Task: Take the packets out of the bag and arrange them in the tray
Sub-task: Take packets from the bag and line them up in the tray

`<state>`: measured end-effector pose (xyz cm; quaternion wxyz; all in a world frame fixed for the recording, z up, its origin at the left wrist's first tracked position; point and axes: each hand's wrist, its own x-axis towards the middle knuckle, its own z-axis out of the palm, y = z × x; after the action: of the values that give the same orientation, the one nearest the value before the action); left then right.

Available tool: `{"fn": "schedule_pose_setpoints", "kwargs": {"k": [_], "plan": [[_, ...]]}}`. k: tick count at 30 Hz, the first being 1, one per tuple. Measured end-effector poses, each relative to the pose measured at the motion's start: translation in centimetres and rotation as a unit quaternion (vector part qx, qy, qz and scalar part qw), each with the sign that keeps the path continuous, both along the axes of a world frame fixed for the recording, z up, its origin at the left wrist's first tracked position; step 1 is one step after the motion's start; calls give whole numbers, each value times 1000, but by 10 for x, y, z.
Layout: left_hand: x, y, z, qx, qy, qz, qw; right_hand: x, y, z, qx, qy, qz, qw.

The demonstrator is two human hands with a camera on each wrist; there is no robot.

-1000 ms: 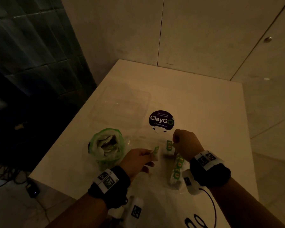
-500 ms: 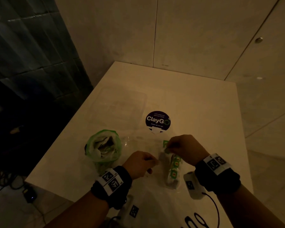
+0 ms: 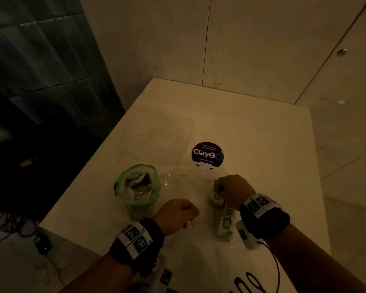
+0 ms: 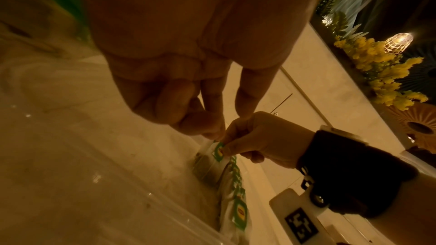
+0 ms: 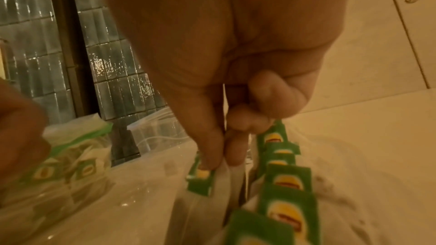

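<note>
A green-rimmed plastic bag (image 3: 138, 187) (image 5: 78, 137) of tea packets stands open at the left of the table. In front of it lies a clear tray (image 3: 184, 187) (image 4: 118, 183), which holds a row of green-tagged packets (image 3: 225, 218) (image 5: 288, 183) (image 4: 235, 202). My right hand (image 3: 219, 188) (image 5: 219, 163) (image 4: 226, 146) pinches one packet (image 3: 216, 197) (image 5: 200, 176) by its top at the far end of that row. My left hand (image 3: 190, 214) (image 4: 210, 129) hovers just left of it over the tray, fingers curled, with nothing seen in them.
A second clear container (image 3: 159, 136) lies farther back on the white table (image 3: 262, 144), beside a round ClayGo sticker (image 3: 207, 154). Walls close the far side. The table's left edge drops to a dark floor with cables (image 3: 9, 225).
The packet went from my left hand to my right. My left hand let go and drew back; my right lowered the packet to the far end of the row.
</note>
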<state>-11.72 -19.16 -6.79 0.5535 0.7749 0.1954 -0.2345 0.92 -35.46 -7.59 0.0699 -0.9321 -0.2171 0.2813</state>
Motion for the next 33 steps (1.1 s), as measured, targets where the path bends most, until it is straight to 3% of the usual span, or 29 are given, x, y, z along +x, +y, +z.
{"fn": "schedule_pose_setpoints", "kwargs": {"k": [6, 10, 12, 15, 17, 19, 21, 23, 27, 33], "plan": [[-6, 3, 10, 25, -46, -34, 998, 1, 2, -2, -4, -19, -14, 1000], [-11, 13, 20, 99, -157, -17, 982, 0, 5, 7, 30, -46, -33, 998], [-15, 29, 21, 151, -251, 49, 955, -3, 13, 18, 91, -49, -50, 993], [-20, 67, 21, 327, -379, 106, 859, -16, 40, 39, 208, -36, -29, 977], [-23, 95, 14, 420, -350, 123, 828, -29, 67, 51, 267, -19, 29, 963], [-24, 119, 4, 460, -233, 123, 848, -42, 100, 57, 291, -19, 106, 951], [-24, 129, 2, 443, -131, 91, 882, -52, 135, 57, 283, -21, 188, 940], [-23, 132, 3, 385, -131, 69, 911, -58, 166, 49, 226, -35, 259, 938], [-21, 133, 13, 361, -120, 81, 921, -62, 206, 45, 57, -73, 281, 955], [-17, 142, 13, 333, -111, 77, 933, -64, 226, 46, 5, -70, 266, 961]]}}
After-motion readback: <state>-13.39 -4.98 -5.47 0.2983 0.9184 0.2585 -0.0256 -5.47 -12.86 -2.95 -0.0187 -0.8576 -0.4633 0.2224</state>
